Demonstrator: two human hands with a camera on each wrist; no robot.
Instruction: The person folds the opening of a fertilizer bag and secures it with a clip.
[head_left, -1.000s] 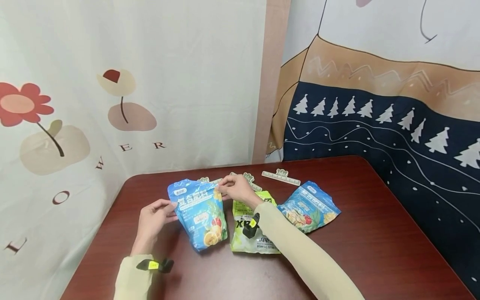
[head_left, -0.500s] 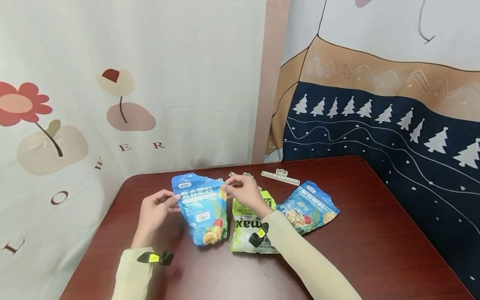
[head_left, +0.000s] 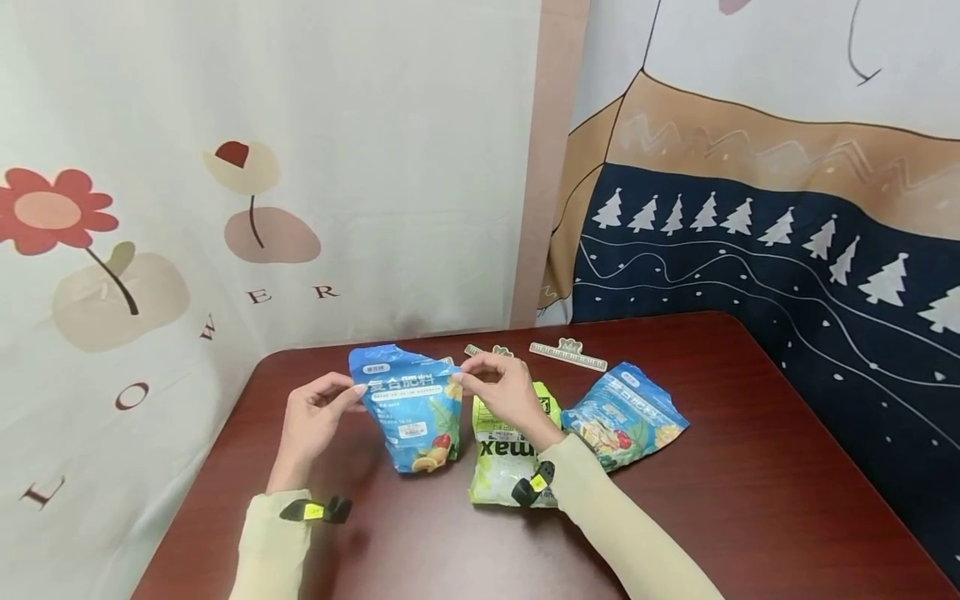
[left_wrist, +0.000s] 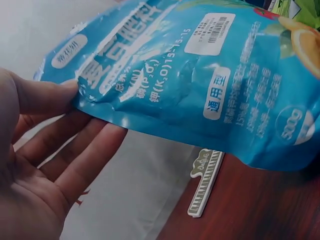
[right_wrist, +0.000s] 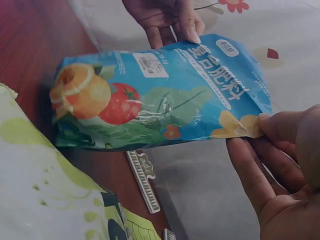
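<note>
A blue fertilizer bag (head_left: 411, 429) with printed fruit hangs upright between both hands over the left part of the table. My left hand (head_left: 311, 421) pinches its left side edge near the top, thumb on the front and fingers behind. On the opposite edge, my right hand (head_left: 508, 398) pinches the upper corner between thumb and fingers. In the left wrist view the front of the bag (left_wrist: 170, 85) shows a barcode label and "500g". From the right wrist, the bag (right_wrist: 155, 100) looks plump at its lower end and flatter toward the top.
A green and white bag (head_left: 501, 471) lies below my right wrist, partly covered by it. Beside it on the right is another blue fertilizer bag (head_left: 626, 417). Ruler-like clips (head_left: 567, 354) lie along the back of the dark red table (head_left: 750, 467), near the curtain (head_left: 405, 208).
Both hands have kept their hold on the fertilizer bag. Its lower end has risen and swung back, so the front looks shorter. The right hand has shifted slightly rightward.
</note>
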